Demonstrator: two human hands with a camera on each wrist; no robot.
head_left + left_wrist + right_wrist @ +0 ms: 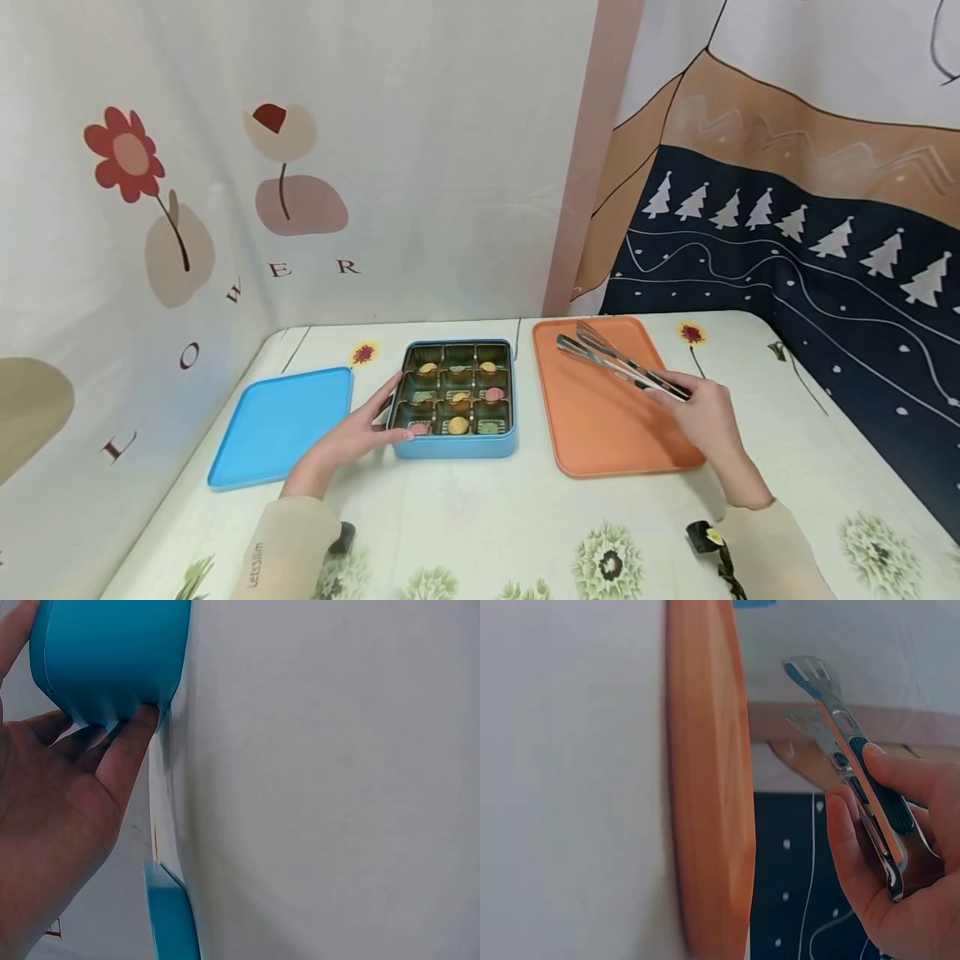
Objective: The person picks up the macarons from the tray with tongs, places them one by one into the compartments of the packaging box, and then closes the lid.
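Observation:
A blue box (453,447) stands on the table with a dark divided insert (442,408) of several compartments. Small pink, yellow and green pieces lie in them; a round yellow piece (458,426) is at the front middle. My left hand (352,442) holds the box's left side, thumb at the front-left corner; in the left wrist view its fingers (131,754) press against the blue wall. Metal tongs with dark grips (626,364) are in my right hand (705,414), above the orange tray (600,433). The tongs' arms stand apart, with nothing between their tips.
A shallow blue tray or lid (281,429) lies left of the box. The pale floral tablecloth (480,517) covers the table. Printed curtains hang behind it, with a dark tree-patterned cloth (817,258) at the right.

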